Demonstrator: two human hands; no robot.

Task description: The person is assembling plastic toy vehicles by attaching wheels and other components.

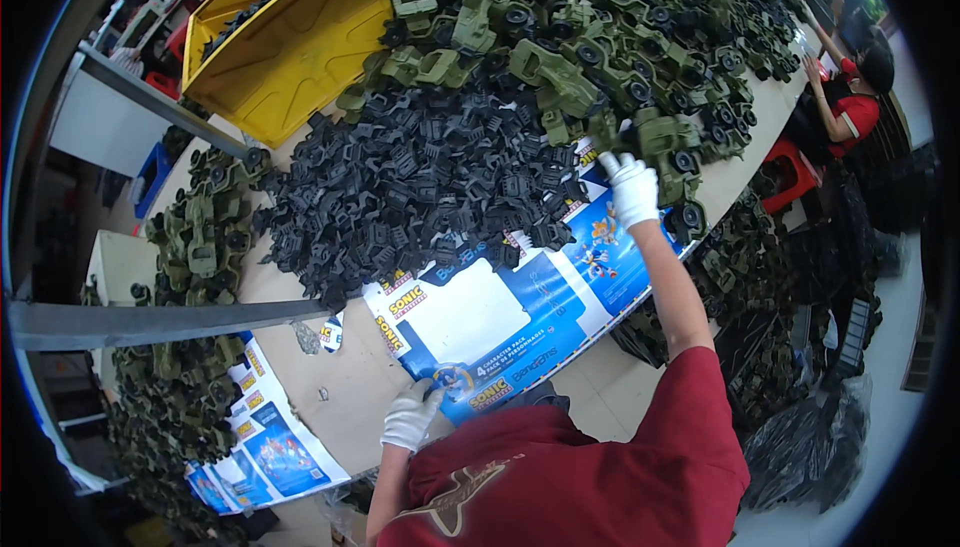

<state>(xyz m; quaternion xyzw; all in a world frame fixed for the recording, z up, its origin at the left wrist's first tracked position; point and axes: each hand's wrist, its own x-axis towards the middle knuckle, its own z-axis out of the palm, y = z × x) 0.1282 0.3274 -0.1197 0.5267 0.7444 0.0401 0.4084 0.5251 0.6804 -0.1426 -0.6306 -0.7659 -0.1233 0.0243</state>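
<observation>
Head view: a workbench [330, 377] is seen heaped with olive-green toy vehicle bodies [600, 37] and a mound of black plastic parts [430, 177], a yellow bin [300, 37] set at the far edge and a flattened blue-and-white printed carton [500, 317] spread beneath. One green toy vehicle [665, 142] at the heap's near edge is gripped by the gloved right hand [632, 187], so picking up appears to be in hand; a clean lift clear of the neighbours is judged to be called for. The gloved left hand [410, 415] is rested, fingers curled, on the carton's near edge.

Green toy vehicles [600, 37] and black parts [420, 177]: matt moulded plastic. Printed sheet [500, 307]: glossy card. Gloves [632, 187]: white knitted cloth.
</observation>
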